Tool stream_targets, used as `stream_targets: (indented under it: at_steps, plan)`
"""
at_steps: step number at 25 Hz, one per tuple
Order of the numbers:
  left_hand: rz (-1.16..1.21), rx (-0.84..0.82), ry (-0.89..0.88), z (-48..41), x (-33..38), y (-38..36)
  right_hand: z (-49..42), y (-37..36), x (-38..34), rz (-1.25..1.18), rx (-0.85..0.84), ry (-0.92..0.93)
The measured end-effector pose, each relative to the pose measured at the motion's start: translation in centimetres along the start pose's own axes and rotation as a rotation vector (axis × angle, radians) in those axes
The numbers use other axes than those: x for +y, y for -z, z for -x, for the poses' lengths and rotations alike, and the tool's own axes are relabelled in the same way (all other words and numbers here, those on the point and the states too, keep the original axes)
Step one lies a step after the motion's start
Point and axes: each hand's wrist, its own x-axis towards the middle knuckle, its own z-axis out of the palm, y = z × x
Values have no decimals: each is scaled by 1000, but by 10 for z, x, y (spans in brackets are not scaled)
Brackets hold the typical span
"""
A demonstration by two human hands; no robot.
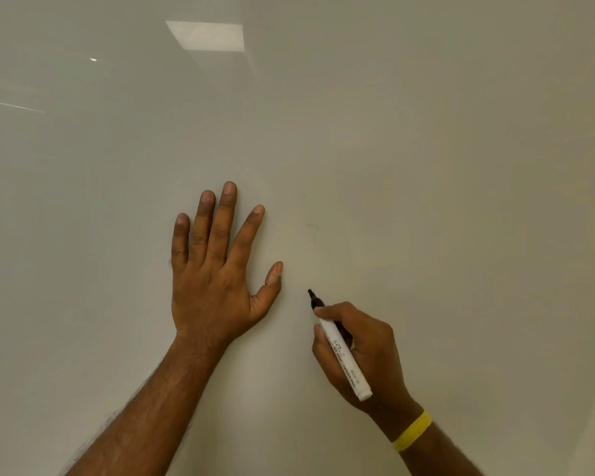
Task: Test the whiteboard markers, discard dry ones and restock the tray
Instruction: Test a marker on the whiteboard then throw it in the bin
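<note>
Left hand (213, 280) lies flat on the whiteboard (426, 166), fingers straight and spread, just left of the whiteboard marker (340, 353). Uncapped, the white-barrelled marker points its black tip up and left; whether it touches the board is unclear. Right hand (375, 348) grips the marker's barrel, a yellow wristband (413, 431) just below the marker's rear end.

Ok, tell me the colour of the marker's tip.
Black tip on the white-barrelled marker; clearest in the head view.
</note>
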Motion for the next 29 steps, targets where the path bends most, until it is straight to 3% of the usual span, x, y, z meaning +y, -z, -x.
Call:
stream_targets:
  at_steps: [5, 10, 14, 23, 26, 29]
  plan:
    - [16, 11, 4, 1, 1, 0, -49, 28, -8, -71, 181, 106]
    - [12, 11, 4, 1, 0, 0, -93, 30, -10, -192, 272, 8]
    - [12, 6, 4, 2, 1, -1, -73, 31, -2, -39, 185, 94]
    - [21, 7, 2, 3, 1, 0, -24, 34, 12, 19, 129, 52]
    - [26, -7, -4, 3, 0, 1, -1, 29, 13, 169, -40, 170]
    - [34, -8, -5, 4, -1, 1, 17, 33, 17, 163, 50, 59]
